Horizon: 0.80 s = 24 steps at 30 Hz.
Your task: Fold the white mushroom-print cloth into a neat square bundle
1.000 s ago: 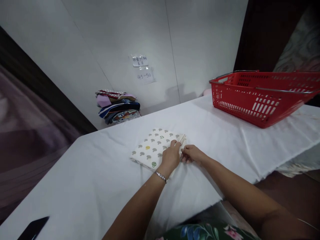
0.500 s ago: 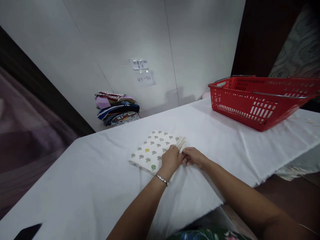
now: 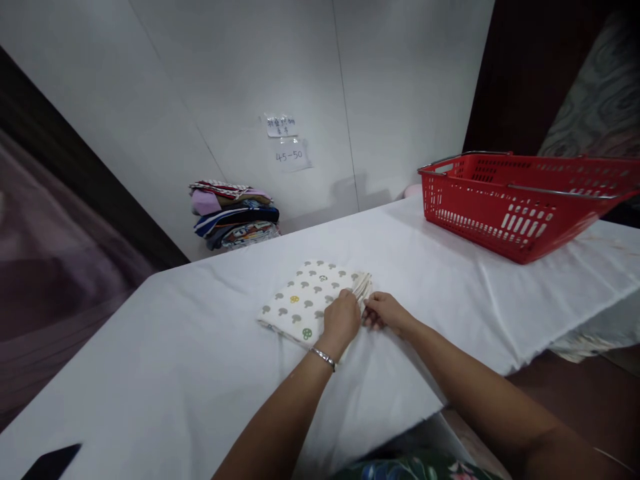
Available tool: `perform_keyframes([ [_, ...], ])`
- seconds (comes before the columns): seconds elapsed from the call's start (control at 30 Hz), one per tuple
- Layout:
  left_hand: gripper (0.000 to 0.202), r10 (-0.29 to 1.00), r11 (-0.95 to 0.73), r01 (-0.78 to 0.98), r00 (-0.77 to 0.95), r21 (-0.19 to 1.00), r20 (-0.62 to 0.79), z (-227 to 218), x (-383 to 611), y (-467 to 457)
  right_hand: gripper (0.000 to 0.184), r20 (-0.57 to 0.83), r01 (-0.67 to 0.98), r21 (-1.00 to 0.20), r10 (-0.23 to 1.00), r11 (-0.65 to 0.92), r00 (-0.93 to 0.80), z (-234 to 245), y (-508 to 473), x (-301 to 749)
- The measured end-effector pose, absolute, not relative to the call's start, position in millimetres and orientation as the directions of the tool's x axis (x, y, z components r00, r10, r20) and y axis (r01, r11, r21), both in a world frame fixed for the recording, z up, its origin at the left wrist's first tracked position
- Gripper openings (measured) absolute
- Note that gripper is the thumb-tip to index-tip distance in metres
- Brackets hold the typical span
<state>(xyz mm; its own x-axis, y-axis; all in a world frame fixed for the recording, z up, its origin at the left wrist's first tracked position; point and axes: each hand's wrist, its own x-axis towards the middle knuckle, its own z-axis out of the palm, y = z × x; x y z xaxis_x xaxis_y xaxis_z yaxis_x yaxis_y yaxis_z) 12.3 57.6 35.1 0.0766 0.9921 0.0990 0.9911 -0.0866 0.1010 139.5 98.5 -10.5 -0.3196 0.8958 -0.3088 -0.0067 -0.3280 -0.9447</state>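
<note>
A folded cream garment (image 3: 311, 293), printed with grey mushrooms plus a yellow and a green one, lies flat on the white-covered table. Its right end has a gathered, ruffled edge that looks like elastic. My left hand (image 3: 343, 319), with a silver bracelet at the wrist, is closed over the lower part of that gathered end, its fingertips partly hidden. Right beside it, my right hand (image 3: 384, 311) pinches the garment's edge between thumb and forefinger, the other fingers curled below.
A red plastic basket (image 3: 480, 207) with metal handles stands at the back right. A stack of folded clothes (image 3: 235, 215) sits by the wall at the table's far edge. Paper labels (image 3: 289, 155) are taped above. A dark flat object (image 3: 53, 461) lies at the lower left.
My right hand has shifted very slightly up at the gathered edge. The garment and my left hand stay almost where they were.
</note>
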Motion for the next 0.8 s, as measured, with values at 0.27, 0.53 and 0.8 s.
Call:
perform_keyframes([
  [0.27,0.026,0.994,-0.085,0.991,0.078,0.099,0.075,36.5,12.9,56.7,0.012,-0.213,0.045,-0.977,0.939,-0.209,-0.271,-10.4,99.1,143.0],
  [0.53,0.028,0.997,-0.068,0.989,0.064,0.129,0.039,41.1,14.7,54.9,0.026,-0.274,0.134,-0.961,0.898,-0.241,-0.343,-5.5,96.2,140.3],
  [0.8,0.024,0.996,-0.083,0.993,0.079,0.09,0.047,39.1,12.8,57.4,0.021,-0.263,0.138,-0.964,0.907,-0.23,-0.328,-9.7,98.5,140.3],
])
